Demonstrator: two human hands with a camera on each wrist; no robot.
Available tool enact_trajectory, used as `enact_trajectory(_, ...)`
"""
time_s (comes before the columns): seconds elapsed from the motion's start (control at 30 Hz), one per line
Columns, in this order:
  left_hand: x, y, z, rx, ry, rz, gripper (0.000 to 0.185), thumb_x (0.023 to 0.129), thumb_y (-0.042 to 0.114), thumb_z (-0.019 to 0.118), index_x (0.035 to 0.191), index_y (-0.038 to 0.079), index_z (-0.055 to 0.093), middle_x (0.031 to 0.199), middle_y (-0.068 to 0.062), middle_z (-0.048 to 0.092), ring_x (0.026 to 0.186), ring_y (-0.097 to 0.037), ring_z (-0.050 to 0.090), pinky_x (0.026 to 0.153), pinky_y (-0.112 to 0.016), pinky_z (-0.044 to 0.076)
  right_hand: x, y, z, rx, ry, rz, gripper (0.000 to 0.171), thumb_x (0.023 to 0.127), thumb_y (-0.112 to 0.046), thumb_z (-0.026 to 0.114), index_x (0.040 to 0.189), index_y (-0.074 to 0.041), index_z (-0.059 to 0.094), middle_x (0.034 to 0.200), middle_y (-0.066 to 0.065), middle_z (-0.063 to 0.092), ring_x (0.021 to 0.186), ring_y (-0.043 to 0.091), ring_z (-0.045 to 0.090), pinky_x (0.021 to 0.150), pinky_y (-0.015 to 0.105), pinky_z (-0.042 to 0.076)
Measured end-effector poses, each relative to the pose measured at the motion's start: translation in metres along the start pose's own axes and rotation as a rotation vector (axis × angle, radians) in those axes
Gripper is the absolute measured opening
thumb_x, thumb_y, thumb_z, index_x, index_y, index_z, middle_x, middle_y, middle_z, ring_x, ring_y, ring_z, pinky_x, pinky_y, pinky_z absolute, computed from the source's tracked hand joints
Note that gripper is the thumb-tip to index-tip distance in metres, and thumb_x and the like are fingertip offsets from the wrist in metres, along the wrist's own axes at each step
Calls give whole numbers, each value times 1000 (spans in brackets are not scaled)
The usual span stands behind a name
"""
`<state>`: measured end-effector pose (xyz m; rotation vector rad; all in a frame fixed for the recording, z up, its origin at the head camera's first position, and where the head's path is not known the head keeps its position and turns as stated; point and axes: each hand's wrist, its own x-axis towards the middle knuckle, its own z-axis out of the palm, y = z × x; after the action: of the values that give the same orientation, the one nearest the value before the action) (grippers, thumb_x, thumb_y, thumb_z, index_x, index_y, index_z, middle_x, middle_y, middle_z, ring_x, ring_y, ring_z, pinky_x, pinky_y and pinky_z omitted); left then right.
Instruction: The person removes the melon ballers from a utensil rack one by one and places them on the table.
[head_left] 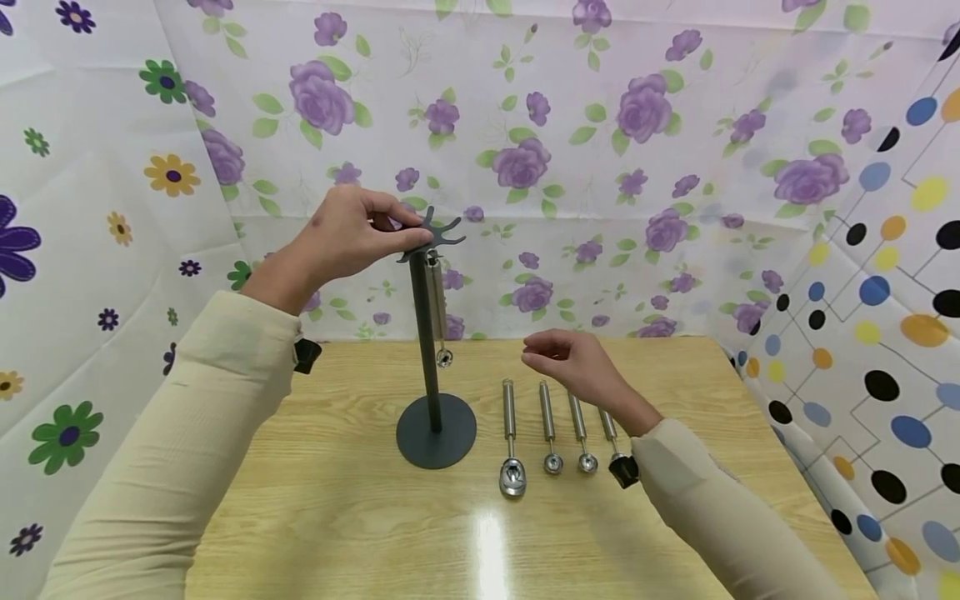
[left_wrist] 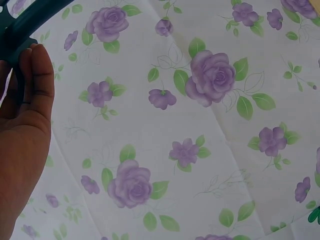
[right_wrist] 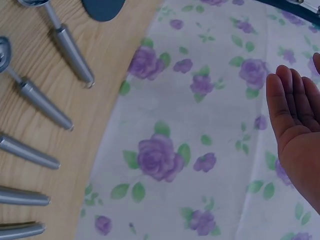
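Note:
My left hand (head_left: 348, 229) pinches the hooked top of a dark utensil stand (head_left: 423, 333) between thumb and fingers. In the left wrist view, fingers curl at the edge of the stand's hook plate (left_wrist: 10, 45). From one hook hangs a steel utensil (head_left: 438, 304) with a small round head. My right hand (head_left: 577, 371) hovers above the table to the right of the stand, its fingers relaxed and holding nothing. Near and below it lie an ice cream scoop (head_left: 512, 477) and several slim-handled scoops with small round heads, one being a scoop (head_left: 552, 462); the right forearm partly covers the rightmost ones.
The stand's round base (head_left: 437, 450) rests on a wooden table (head_left: 337, 517). Behind the table hangs a cloth (head_left: 525, 275) with purple flowers; patterned cloths also hang at both sides. Several steel handles (right_wrist: 45, 105) lie in a spread row on the table.

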<state>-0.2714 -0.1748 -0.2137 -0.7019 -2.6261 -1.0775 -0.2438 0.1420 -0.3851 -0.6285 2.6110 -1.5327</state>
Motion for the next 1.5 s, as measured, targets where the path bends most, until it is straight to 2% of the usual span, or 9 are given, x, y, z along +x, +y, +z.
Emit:
enact_trajectory(0.53, -2, 2, -1, 19, -18, -8, 26, 92, 27, 75, 107, 6, 78, 95, -11, 72, 77, -21, 63, 61, -23, 45, 31, -56, 24, 32, -63, -147, 30, 97, -20, 68, 122, -4, 70, 113, 8, 70, 100, 20, 67, 86, 36, 55)
enact_trajectory(0.77, -4, 3, 0, 56, -18, -8, 26, 93, 28, 73, 108, 7, 78, 101, -12, 72, 85, -23, 66, 66, -25, 48, 43, -77, 36, 59, -76, -164, 33, 97, -21, 69, 125, -3, 68, 118, 11, 69, 106, 20, 66, 92, 34, 53)
enact_trajectory(1.07, -4, -1, 4, 5, 27, 10, 25, 93, 25, 74, 108, 5, 78, 101, -12, 73, 86, -23, 68, 69, -21, 49, 52, -85, 48, 108, -79, -207, 31, 95, -20, 72, 122, -6, 70, 111, 3, 71, 101, 16, 67, 91, 33, 53)
enact_trajectory(1.3, -4, -4, 4, 5, 44, 19, 25, 92, 25, 74, 108, 6, 78, 104, -12, 73, 88, -23, 69, 71, -22, 50, 58, -88, 55, 113, -84, -249, 29, 94, -16, 72, 121, -5, 70, 107, 5, 71, 96, 16, 68, 87, 32, 54)
enact_trajectory(1.5, -5, -4, 4, -5, 37, 2, 26, 92, 26, 74, 109, 6, 78, 105, -11, 72, 89, -23, 68, 73, -25, 51, 56, -90, 55, 79, -87, -242, 24, 96, -15, 70, 117, -3, 71, 103, 5, 71, 93, 16, 68, 85, 32, 55)
